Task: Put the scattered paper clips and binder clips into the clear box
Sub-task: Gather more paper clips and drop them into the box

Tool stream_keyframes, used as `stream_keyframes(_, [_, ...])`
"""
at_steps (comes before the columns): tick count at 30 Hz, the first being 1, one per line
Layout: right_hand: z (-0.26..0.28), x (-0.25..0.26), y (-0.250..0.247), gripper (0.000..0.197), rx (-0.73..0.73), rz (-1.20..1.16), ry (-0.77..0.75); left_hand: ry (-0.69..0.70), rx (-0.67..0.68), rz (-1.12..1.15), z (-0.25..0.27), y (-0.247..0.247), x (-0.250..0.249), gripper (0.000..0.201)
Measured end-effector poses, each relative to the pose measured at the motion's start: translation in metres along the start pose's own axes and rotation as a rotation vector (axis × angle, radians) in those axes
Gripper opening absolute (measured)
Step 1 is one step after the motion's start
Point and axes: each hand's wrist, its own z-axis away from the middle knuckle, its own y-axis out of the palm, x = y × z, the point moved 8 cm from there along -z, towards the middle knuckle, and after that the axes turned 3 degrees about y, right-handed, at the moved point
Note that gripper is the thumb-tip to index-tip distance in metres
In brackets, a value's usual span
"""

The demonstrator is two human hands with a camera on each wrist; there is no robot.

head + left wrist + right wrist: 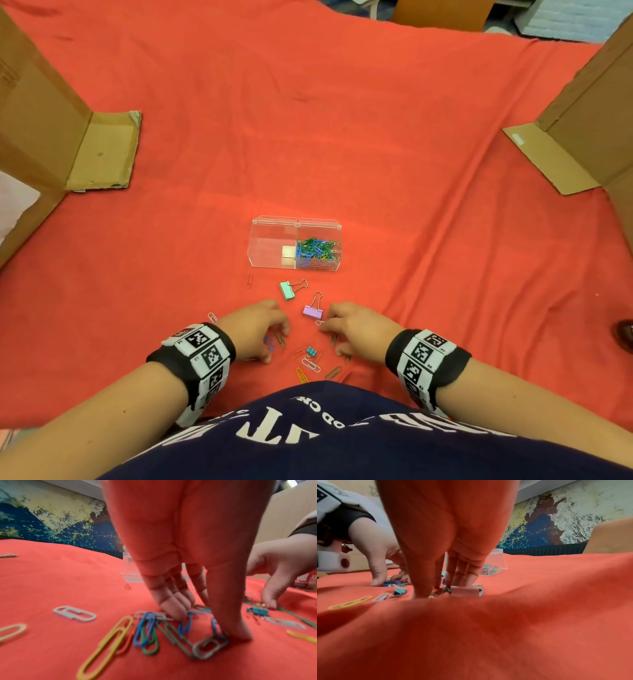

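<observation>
The clear box (272, 241) lies open on the red cloth; its right half holds many coloured paper clips (317, 251). Before it lie a mint binder clip (287, 290) and a purple binder clip (312, 311). My left hand (275, 346) reaches down over a bunch of blue, green and grey paper clips (171, 632), fingertips (176, 614) and thumb touching them, apart. My right hand (334, 339) has thumb and fingertips (462, 582) on the cloth around green clips (440, 592), next to a small white binder clip (466, 593). A small blue binder clip (311, 351) lies between the hands.
Loose clips lie around: yellow (301, 375), white (311, 365), green (334, 371), a red one (249, 281) near the box, a white one (212, 317) left of my wrist. Cardboard walls (41, 130) (589, 113) stand at both sides. The cloth bulges in front of my right wrist.
</observation>
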Motion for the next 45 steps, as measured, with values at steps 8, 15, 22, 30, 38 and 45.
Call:
stream_keyframes(8, [0.002, 0.01, -0.003, 0.029, -0.099, -0.019, 0.03, -0.046, 0.01, 0.011, -0.004, 0.001, 0.001, 0.014])
stream_keyframes(15, [-0.001, 0.011, -0.007, 0.023, -0.079, 0.021, 0.047, -0.046, 0.061, 0.124, -0.01, -0.004, 0.0, 0.011])
stream_keyframes(22, [-0.006, -0.016, -0.082, 0.018, -0.471, -0.438, 0.208, 0.051, -0.364, 0.374, -0.022, -0.087, -0.028, 0.026])
stream_keyframes(30, [-0.024, -0.048, -0.122, 0.01, -0.741, -0.783, 0.371, 0.015, -0.664, 0.536, -0.042, -0.13, -0.031, 0.023])
stream_keyframes(38, [-0.016, -0.035, -0.089, 0.013, -0.452, -0.513, 0.249, -0.036, -0.496, 0.304, -0.027, -0.112, -0.004, 0.021])
stream_keyframes(45, [-0.024, -0.022, -0.047, 0.045, -0.211, -0.014, 0.15, -0.171, -0.249, -0.042, -0.002, -0.072, 0.042, 0.042])
